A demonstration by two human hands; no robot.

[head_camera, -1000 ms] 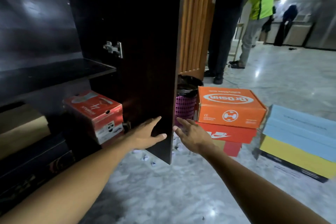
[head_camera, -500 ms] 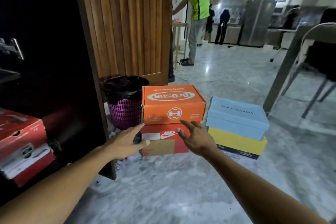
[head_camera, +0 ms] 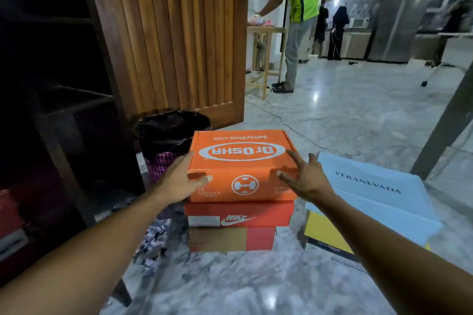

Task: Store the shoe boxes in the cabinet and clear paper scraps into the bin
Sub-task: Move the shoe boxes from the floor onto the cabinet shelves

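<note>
Flanking the orange Dr.Osha shoe box [head_camera: 242, 158], the left hand [head_camera: 180, 178] and the right hand [head_camera: 305, 179] touch its two near corners with straight, spread fingers, thumbs on the front face. The box sits straight ahead on a red Nike box [head_camera: 238, 215] on the floor [head_camera: 332, 123], long axis running from hand to hand, both equally near. The dark cabinet [head_camera: 58, 115] stands to the left.

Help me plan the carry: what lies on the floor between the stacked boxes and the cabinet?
In the head view, paper scraps litter that strip; further back, in the same gap, stands the purple bin.
</note>
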